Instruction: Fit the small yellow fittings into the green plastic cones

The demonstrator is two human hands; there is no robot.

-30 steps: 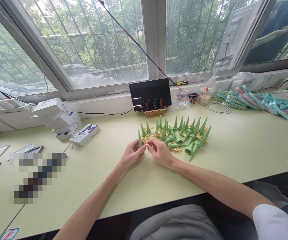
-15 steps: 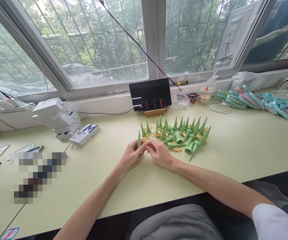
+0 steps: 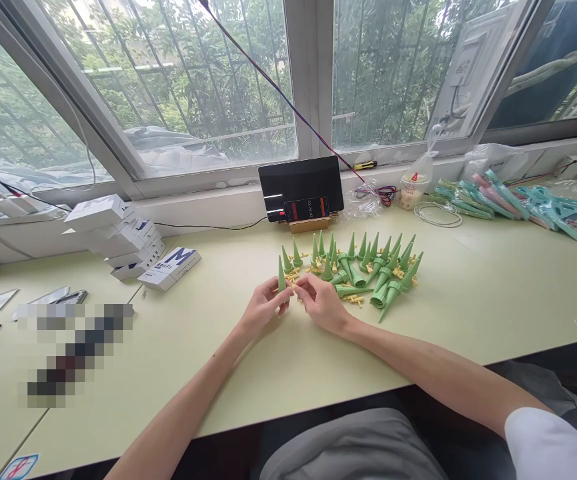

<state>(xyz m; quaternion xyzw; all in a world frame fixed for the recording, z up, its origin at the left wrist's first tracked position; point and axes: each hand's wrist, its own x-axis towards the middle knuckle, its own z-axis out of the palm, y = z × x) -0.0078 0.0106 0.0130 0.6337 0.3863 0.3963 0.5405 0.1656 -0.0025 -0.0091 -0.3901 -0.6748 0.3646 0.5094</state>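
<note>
My left hand (image 3: 262, 312) still pinches the upright green plastic cone (image 3: 281, 276); my right hand (image 3: 322, 304) has nudged closer, probably gripping a small yellow plastic clip (image 3: 295, 291).

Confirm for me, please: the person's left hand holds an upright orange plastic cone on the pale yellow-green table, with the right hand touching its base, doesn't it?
Not quite: the head view shows the upright plastic cone is green, not orange. The rest holds: the left hand holds it on the pale yellow-green table, and the right hand meets its base.
</note>
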